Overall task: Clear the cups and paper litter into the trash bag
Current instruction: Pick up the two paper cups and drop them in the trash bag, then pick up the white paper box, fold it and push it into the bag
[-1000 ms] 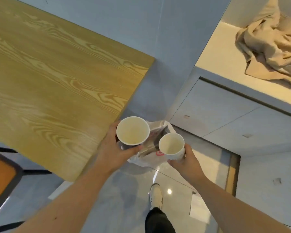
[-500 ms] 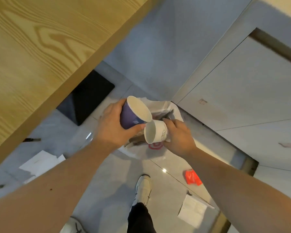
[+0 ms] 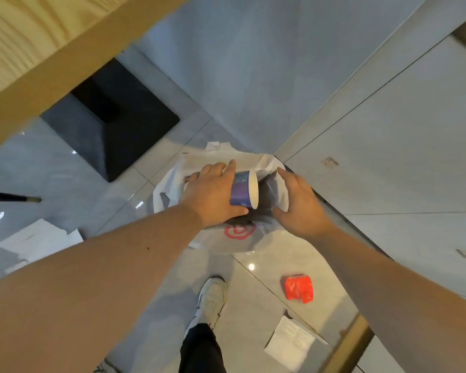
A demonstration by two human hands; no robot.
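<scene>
A white plastic trash bag (image 3: 237,238) with a red logo lies open on the floor in the head view. My left hand (image 3: 213,195) grips a purple paper cup (image 3: 242,189), tipped on its side with its white rim facing right, right over the bag's dark mouth. My right hand (image 3: 304,205) is at the bag's right rim, its fingers and thumb closed on the plastic edge. The small white cup is not visible.
A red crumpled wrapper (image 3: 299,288) and a white folded paper (image 3: 289,343) lie on the tiles near my shoe (image 3: 211,300). More white paper (image 3: 38,240) lies at the left. The wooden table edge (image 3: 51,71), its black base (image 3: 111,117) and grey cabinet fronts (image 3: 401,157) surround the bag.
Both hands dropped down to the bag's mouth. The white cup has left my right hand, which now grips the bag's rim. The purple cup is tipped further sideways.
</scene>
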